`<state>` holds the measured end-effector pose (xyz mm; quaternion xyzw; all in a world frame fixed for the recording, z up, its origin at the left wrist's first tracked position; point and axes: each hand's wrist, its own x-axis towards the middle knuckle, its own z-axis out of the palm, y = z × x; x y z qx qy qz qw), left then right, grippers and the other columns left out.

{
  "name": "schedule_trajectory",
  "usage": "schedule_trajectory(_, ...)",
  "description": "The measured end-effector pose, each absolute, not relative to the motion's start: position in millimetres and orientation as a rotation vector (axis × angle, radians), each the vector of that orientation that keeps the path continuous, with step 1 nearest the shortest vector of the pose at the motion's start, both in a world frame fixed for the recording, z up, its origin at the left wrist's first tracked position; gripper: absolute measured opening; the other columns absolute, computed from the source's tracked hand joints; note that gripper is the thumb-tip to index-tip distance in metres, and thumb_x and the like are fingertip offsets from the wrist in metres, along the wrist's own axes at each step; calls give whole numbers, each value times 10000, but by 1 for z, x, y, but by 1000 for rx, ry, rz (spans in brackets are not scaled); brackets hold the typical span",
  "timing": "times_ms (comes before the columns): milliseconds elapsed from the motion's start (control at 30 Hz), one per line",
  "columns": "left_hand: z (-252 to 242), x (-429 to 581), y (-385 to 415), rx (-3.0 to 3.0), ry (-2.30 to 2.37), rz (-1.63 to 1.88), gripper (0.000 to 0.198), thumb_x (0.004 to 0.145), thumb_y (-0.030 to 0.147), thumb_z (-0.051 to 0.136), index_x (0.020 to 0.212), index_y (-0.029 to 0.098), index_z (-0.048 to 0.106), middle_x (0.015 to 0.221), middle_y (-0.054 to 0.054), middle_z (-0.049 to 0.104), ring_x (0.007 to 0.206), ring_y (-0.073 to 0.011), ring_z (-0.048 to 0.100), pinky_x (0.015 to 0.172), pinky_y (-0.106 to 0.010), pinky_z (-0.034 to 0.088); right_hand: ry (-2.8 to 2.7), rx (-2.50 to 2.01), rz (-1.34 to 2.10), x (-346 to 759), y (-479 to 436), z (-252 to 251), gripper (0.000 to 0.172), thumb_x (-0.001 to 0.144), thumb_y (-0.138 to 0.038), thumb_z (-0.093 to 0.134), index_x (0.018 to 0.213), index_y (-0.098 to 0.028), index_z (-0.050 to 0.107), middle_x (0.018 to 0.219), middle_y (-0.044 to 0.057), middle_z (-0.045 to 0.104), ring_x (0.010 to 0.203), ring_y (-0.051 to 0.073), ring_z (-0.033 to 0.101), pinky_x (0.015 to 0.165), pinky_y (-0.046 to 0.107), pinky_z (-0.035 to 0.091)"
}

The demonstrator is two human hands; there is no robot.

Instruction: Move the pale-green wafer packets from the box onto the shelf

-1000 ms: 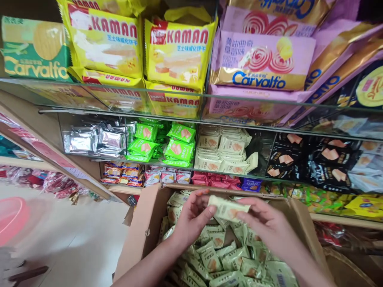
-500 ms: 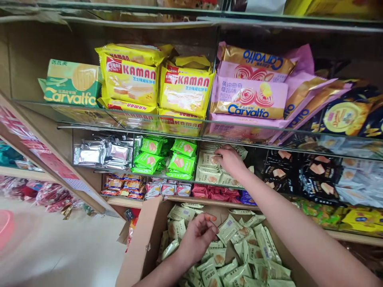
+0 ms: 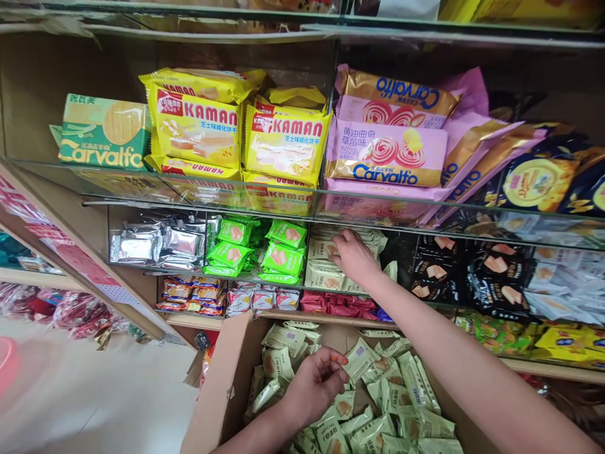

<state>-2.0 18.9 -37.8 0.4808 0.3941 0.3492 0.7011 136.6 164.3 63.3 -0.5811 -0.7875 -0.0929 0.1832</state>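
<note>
Down in the cardboard box (image 3: 222,384), our left hand (image 3: 314,384) pinches one pale green packet (image 3: 358,358) among many. Up on the glass shelf (image 3: 155,270), our right hand (image 3: 352,255) lies on the cream packets (image 3: 321,277), fingers bent; we cannot tell if it grips one.

bright, even light | glass shelf (image 3: 302,195) reflections | edges stretched, soft
</note>
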Motion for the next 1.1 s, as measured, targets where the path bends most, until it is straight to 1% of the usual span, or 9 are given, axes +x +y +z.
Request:
schedule_trajectory(133,-43,-1,18,1135,882,753,233,653,349,642,740,160,536,563,48,486,521,-91,454,543,-228,329,-2285,-1619,-334,137,163,63,306,771,-187,508,1076,-163,493,1091,108,485,1024,264,413,805,348,405)
schedule_trajectory(300,-52,0,15,1191,878,669,211,670,312,618,771,154,523,575,52,455,518,-78,394,520,-215,307,-2284,-1645,-318,137,168,64,209,767,-181,508,971,-152,542,1023,116,507,980,271,439,784,345,411)
schedule_trajectory(467,-60,-1,13,1239,867,627,207,682,311,600,782,147,522,587,44,440,520,-78,365,504,-208,293,-2256,-1678,-265,135,167,66,228,760,-171,514,985,-149,535,1043,130,486,978,268,455,757,344,414)
schedule_trajectory(633,-63,-1,10,1333,886,569,191,689,331,594,776,169,546,570,52,430,504,-78,358,477,-194,275,-2242,-1635,-230,142,162,66,339,773,-205,509,1109,-170,487,1137,115,441,1010,238,456,813,331,404)
schedule_trajectory(833,-52,-7,8,1561,960,410,130,725,259,515,799,183,590,580,36,469,520,-100,389,485,-199,302,-2151,-1446,-186,144,142,68,255,793,-196,465,1028,-137,546,1101,129,466,1011,236,456,860,343,389)
schedule_trajectory(900,-53,-12,10,1687,968,361,153,726,241,492,808,213,618,620,20,526,549,-118,435,511,-211,327,-2119,-1352,-75,138,118,67,213,816,-205,435,981,-148,556,1018,112,509,959,214,479,843,334,394)
schedule_trajectory(967,-60,-16,11,1802,939,316,148,673,209,528,754,245,647,649,7,566,592,-147,476,559,-237,350,-2195,-1276,136,133,84,58,197,848,-221,380,899,-179,566,888,71,552,847,182,510,773,314,415)
schedule_trajectory(1033,-73,-17,11,1826,883,274,123,583,158,573,606,253,648,597,0,552,605,-177,488,586,-270,354,-2401,-1243,429,129,49,39,227,856,-229,359,794,-202,575,776,31,569,722,151,521,685,280,421)
schedule_trajectory(1100,-87,-17,11,1714,859,274,152,546,130,573,434,234,578,493,-6,480,575,-199,482,564,-293,345,-2496,-1347,677,130,20,9,191,818,-195,403,789,-206,591,792,26,582,715,147,536,657,257,419)
